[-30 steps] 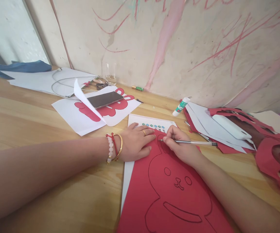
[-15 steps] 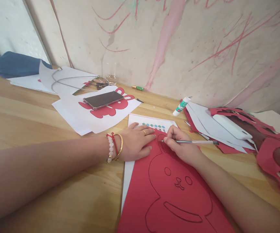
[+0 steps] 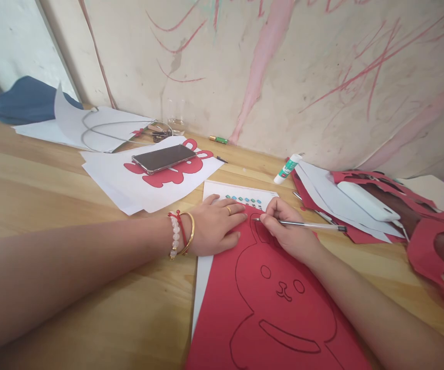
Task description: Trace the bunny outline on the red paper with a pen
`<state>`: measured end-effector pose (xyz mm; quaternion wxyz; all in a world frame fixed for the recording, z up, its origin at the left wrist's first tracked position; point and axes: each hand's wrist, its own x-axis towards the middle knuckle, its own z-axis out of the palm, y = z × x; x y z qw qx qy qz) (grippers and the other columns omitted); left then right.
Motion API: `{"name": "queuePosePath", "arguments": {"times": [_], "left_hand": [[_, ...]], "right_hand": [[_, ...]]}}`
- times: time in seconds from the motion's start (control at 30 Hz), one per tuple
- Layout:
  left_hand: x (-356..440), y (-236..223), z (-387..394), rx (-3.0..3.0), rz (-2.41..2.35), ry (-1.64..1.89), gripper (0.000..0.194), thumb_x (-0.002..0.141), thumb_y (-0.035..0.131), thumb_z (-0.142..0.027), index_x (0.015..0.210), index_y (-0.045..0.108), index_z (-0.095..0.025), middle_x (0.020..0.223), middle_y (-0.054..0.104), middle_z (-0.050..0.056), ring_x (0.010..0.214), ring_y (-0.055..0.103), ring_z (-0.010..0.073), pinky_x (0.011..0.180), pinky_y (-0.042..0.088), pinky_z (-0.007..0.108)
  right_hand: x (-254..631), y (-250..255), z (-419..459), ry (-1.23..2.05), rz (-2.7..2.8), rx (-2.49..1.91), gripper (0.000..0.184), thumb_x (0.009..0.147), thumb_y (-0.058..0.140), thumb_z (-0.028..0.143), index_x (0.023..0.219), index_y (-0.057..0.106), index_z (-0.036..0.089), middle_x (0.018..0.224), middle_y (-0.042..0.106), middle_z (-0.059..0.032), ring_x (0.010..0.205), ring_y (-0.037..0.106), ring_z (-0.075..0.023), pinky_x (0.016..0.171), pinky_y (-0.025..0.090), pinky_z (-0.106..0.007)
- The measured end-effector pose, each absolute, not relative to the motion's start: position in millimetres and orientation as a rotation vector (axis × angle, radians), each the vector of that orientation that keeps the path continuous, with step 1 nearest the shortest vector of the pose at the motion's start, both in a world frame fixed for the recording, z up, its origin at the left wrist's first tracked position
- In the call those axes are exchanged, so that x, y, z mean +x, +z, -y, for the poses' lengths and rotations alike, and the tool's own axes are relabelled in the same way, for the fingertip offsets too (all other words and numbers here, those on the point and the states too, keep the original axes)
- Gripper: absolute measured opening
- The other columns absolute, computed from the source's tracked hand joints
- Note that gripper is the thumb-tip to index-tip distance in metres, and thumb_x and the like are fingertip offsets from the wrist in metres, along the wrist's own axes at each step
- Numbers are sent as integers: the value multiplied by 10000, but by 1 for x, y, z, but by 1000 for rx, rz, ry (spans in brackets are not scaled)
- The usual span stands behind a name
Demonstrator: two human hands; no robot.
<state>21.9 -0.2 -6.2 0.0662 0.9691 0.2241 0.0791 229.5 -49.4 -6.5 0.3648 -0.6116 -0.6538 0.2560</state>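
On the table in front of me lies a red sheet of paper with a rabbit outlined on it in dark ink. The outline has eyes, a nose and mouth, and a long curved band below the head. My left hand rests flat on the sheet's upper left, fingers stretched out. In my right hand is a ballpoint pen, pinched near its tip, which touches the paper inside an ear near the top. Under the red sheet, a white printed sheet sticks out at the top and left.
A phone lies on white paper bearing a red rabbit cutout. A glue stick stands tilted near the wall. To the right, red paper scraps and a white device lie on papers. A battery and glass sit behind.
The pen tip has moved slightly up within the ear, and my right hand has shifted a little with it. At the far left, a curled white sheet has shifted. My left hand stays put.
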Motion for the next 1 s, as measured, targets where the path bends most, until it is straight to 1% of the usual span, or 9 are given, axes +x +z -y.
{"name": "queuePosePath", "arguments": {"times": [0.07, 0.23, 0.4, 0.53, 0.67, 1.0], "left_hand": [[22, -7, 0, 2930, -671, 244, 467, 927, 365, -343, 1335, 478, -147, 1458, 427, 113, 1358, 344, 270, 1107, 231, 486], [22, -7, 0, 2931, -684, 245, 473, 923, 374, -333, 1339, 478, -132, 1454, 431, 115, 1355, 344, 274, 1109, 233, 486], [22, -8, 0, 2941, -677, 270, 450, 924, 381, -333, 1325, 488, -159, 1449, 441, 109, 1352, 355, 270, 1106, 239, 480], [22, -7, 0, 2932, -681, 262, 459, 924, 381, -338, 1329, 487, -150, 1453, 436, 112, 1356, 352, 275, 1107, 239, 491], [22, -6, 1, 2933, -696, 235, 482, 924, 375, -341, 1346, 476, -131, 1461, 425, 115, 1361, 342, 276, 1110, 236, 500], [22, -7, 0, 2939, -693, 228, 480, 926, 375, -344, 1348, 476, -137, 1468, 415, 110, 1368, 334, 273, 1114, 232, 490]], "right_hand": [[229, -6, 50, 661, 1683, -1582, 216, 834, 527, 238, 674, 381, 231, 537, 393, 73, 482, 323, -98, 467, 279, -241], [229, -7, 49, 695, 1676, -1578, 205, 829, 534, 251, 688, 386, 232, 547, 365, 83, 482, 321, -97, 484, 296, -241], [229, -7, 49, 663, 1696, -1572, 211, 820, 541, 246, 680, 383, 230, 551, 353, 81, 495, 334, -99, 492, 314, -238], [228, -7, 50, 675, 1694, -1576, 209, 823, 533, 257, 682, 380, 231, 544, 342, 82, 491, 324, -99, 476, 297, -232], [228, -6, 51, 695, 1702, -1572, 206, 826, 527, 249, 683, 379, 231, 550, 358, 76, 499, 331, -101, 473, 296, -233], [230, -5, 51, 735, 1735, -1557, 202, 836, 509, 209, 679, 384, 235, 580, 374, 65, 531, 352, -113, 502, 321, -244]]}}
